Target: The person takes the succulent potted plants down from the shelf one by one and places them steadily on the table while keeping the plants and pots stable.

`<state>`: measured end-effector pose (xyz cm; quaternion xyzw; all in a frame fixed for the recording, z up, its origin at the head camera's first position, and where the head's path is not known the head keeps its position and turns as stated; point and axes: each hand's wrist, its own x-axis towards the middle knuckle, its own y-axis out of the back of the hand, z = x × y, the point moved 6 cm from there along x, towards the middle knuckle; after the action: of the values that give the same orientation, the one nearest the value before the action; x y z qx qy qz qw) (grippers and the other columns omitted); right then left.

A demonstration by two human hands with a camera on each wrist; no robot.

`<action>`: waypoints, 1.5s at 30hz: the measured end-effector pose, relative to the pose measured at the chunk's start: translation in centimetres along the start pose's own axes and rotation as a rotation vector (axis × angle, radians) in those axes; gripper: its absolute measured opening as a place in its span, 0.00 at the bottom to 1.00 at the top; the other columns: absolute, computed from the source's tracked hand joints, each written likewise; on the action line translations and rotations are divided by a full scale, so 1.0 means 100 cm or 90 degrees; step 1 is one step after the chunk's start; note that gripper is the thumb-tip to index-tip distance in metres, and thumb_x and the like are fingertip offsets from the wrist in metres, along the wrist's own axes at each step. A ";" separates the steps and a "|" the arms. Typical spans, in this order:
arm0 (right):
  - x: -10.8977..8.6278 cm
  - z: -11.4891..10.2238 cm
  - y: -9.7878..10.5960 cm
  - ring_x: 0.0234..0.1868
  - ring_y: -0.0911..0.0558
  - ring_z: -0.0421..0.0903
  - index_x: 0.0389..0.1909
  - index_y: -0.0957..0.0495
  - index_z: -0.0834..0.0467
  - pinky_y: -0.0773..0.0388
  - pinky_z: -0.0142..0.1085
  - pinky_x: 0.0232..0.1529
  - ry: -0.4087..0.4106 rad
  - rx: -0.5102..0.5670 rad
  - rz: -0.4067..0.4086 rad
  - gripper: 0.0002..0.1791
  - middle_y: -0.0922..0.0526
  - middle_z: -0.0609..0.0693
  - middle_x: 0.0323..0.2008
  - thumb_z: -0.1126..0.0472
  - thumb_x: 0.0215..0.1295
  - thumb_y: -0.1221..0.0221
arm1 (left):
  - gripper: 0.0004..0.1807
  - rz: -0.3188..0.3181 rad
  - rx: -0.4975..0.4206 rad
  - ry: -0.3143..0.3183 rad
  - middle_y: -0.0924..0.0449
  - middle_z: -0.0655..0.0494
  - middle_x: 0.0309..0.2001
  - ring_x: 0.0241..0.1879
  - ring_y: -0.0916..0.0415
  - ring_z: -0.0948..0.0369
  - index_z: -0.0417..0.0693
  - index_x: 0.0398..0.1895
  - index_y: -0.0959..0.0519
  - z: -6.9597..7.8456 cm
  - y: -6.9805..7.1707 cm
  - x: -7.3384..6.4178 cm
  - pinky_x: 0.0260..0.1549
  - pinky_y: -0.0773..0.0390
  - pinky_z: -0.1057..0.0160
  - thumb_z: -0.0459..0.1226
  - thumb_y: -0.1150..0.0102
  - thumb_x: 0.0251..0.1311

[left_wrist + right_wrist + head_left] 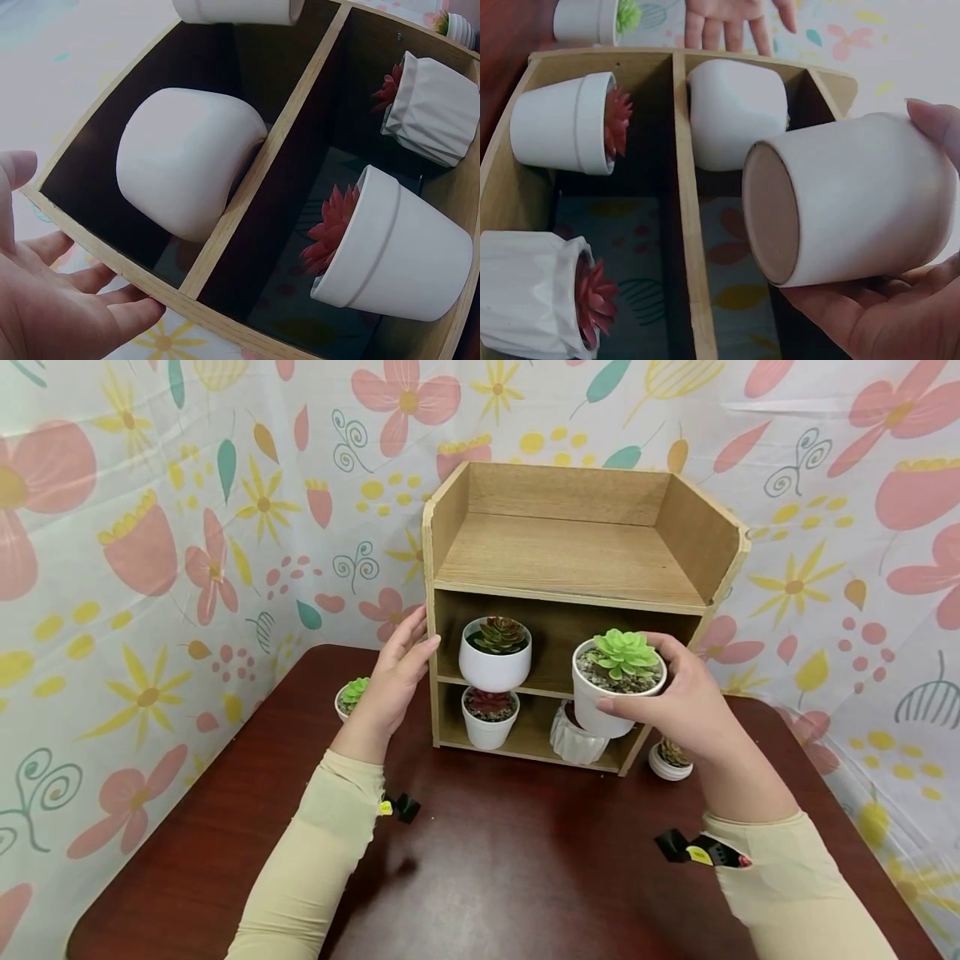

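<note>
My right hand grips a white pot with a light green succulent, held in front of the right half of the wooden shelf. The pot's underside faces the right wrist view. My left hand touches the shelf's left side with fingers extended. On the middle level, at the left, stands a round white pot with a dark reddish-green succulent. Below it is a tapered white pot with a red succulent. A ridged white pot, also with a red succulent, stands to its right, partly hidden in the head view.
The shelf stands on a dark red-brown table. Behind my left hand is a small potted green succulent, partly covered. A small white pot sits right of the shelf. A floral curtain hangs behind.
</note>
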<state>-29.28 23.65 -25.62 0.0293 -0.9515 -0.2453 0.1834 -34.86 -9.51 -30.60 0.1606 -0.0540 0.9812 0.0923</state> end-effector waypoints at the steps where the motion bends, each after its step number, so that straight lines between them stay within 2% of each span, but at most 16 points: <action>1: -0.001 -0.001 0.001 0.46 0.17 0.33 0.65 0.31 0.53 0.22 0.21 0.46 0.004 0.006 -0.001 0.41 0.19 0.38 0.50 0.67 0.50 0.22 | 0.36 0.001 0.000 -0.001 0.48 0.52 0.82 0.80 0.45 0.53 0.57 0.83 0.47 0.000 0.000 0.000 0.78 0.49 0.40 0.45 0.50 0.75; 10: -0.013 0.000 0.015 0.43 0.16 0.33 0.63 0.29 0.50 0.21 0.23 0.43 0.015 0.050 0.003 0.40 0.15 0.37 0.49 0.73 0.49 0.24 | 0.36 0.002 -0.006 -0.004 0.47 0.52 0.82 0.79 0.44 0.53 0.56 0.83 0.46 -0.001 0.000 0.001 0.78 0.48 0.40 0.45 0.50 0.75; 15: -0.020 0.004 0.023 0.23 0.21 0.36 0.67 0.30 0.48 0.25 0.32 0.19 0.027 0.044 -0.013 0.42 0.15 0.37 0.45 0.73 0.51 0.25 | 0.35 0.002 -0.002 -0.004 0.47 0.52 0.82 0.79 0.43 0.53 0.57 0.83 0.46 -0.001 -0.001 0.000 0.78 0.47 0.39 0.45 0.50 0.75; 17: -0.023 0.006 0.026 0.23 0.20 0.36 0.68 0.30 0.48 0.24 0.31 0.21 0.037 0.023 -0.021 0.43 0.15 0.36 0.45 0.72 0.52 0.26 | 0.35 0.000 0.000 -0.005 0.47 0.52 0.82 0.79 0.44 0.53 0.56 0.83 0.47 0.000 -0.001 0.000 0.78 0.48 0.39 0.44 0.51 0.76; 18: -0.025 0.007 0.027 0.26 0.19 0.35 0.69 0.30 0.48 0.22 0.29 0.26 0.042 0.014 -0.023 0.43 0.16 0.36 0.47 0.72 0.52 0.26 | 0.35 -0.001 0.001 -0.005 0.47 0.52 0.82 0.79 0.44 0.53 0.56 0.83 0.47 0.000 -0.001 0.000 0.78 0.48 0.39 0.44 0.51 0.76; 22: -0.031 0.013 0.034 0.45 0.17 0.32 0.68 0.30 0.52 0.23 0.20 0.45 0.061 0.033 -0.023 0.42 0.16 0.37 0.51 0.76 0.52 0.27 | 0.35 -0.003 0.002 -0.005 0.48 0.52 0.82 0.80 0.45 0.53 0.56 0.83 0.47 0.000 0.000 0.001 0.78 0.48 0.40 0.44 0.51 0.76; 28: -0.040 0.025 0.048 0.47 0.17 0.32 0.67 0.32 0.52 0.23 0.19 0.46 0.057 0.104 0.000 0.42 0.17 0.41 0.53 0.81 0.52 0.31 | 0.35 -0.001 -0.002 -0.005 0.48 0.52 0.82 0.80 0.44 0.53 0.56 0.83 0.47 -0.001 0.000 0.001 0.78 0.48 0.40 0.45 0.51 0.76; 32: -0.044 0.035 0.055 0.50 0.17 0.34 0.66 0.32 0.56 0.23 0.20 0.48 0.057 0.199 0.005 0.42 0.17 0.43 0.55 0.84 0.51 0.34 | 0.35 -0.001 -0.001 -0.004 0.47 0.52 0.82 0.80 0.44 0.53 0.56 0.83 0.47 -0.001 0.001 0.002 0.78 0.48 0.40 0.45 0.50 0.76; 39: -0.051 0.054 0.071 0.46 0.17 0.32 0.64 0.30 0.53 0.23 0.19 0.44 0.021 0.210 0.063 0.41 0.17 0.42 0.51 0.84 0.51 0.34 | 0.35 0.000 0.000 -0.003 0.48 0.53 0.82 0.80 0.45 0.53 0.57 0.83 0.47 0.000 0.000 0.001 0.78 0.48 0.40 0.45 0.51 0.76; 45: -0.056 0.066 0.086 0.45 0.16 0.33 0.62 0.28 0.56 0.22 0.19 0.44 0.023 0.267 0.097 0.38 0.16 0.42 0.50 0.86 0.51 0.36 | 0.35 -0.003 -0.004 -0.007 0.48 0.52 0.82 0.80 0.45 0.53 0.56 0.83 0.47 0.000 0.000 0.000 0.78 0.48 0.40 0.44 0.51 0.76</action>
<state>-26.21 35.00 -28.77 -0.0010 -0.9776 -0.0269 0.2087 -34.89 -9.45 -30.61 0.1655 -0.0570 0.9800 0.0947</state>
